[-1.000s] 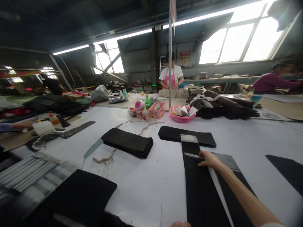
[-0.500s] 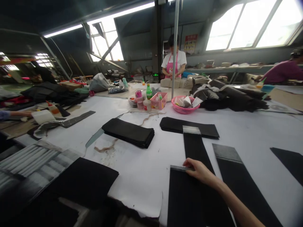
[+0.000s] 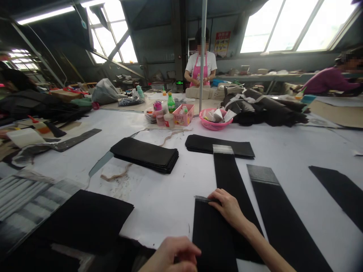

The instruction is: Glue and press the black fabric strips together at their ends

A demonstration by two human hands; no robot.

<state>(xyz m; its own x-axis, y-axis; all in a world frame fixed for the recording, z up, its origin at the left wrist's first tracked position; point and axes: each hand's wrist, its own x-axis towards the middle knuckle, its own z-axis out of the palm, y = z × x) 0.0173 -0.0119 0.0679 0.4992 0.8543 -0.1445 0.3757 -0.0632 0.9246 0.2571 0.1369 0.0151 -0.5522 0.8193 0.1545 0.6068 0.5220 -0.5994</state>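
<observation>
My right hand (image 3: 228, 209) is at the grey-edged top of a black strip of sheet material (image 3: 211, 234), fingers and thumb closed on its upper right corner. At the bottom edge, my left hand (image 3: 177, 255) hovers just left of that strip, a little blurred. Its fingers are loosely curved and apart, with nothing visible in them. Another black strip (image 3: 231, 170) with a pale top end lies partly beneath the right hand and forearm. To its right is a further strip (image 3: 280, 204) with a wide greyish end band.
Two stacks of black pieces, one at left (image 3: 144, 153) and one behind (image 3: 235, 145), lie on the white-covered table (image 3: 159, 200). Farther back stand a pink basket (image 3: 215, 121), a pink box (image 3: 183, 114) and a green bottle (image 3: 171, 102). A person (image 3: 200, 68) works across the table.
My left hand has come into view at the bottom. The right hand stays on the strip's top edge, its fingers lying more over it. The view has shifted slightly right and down.
</observation>
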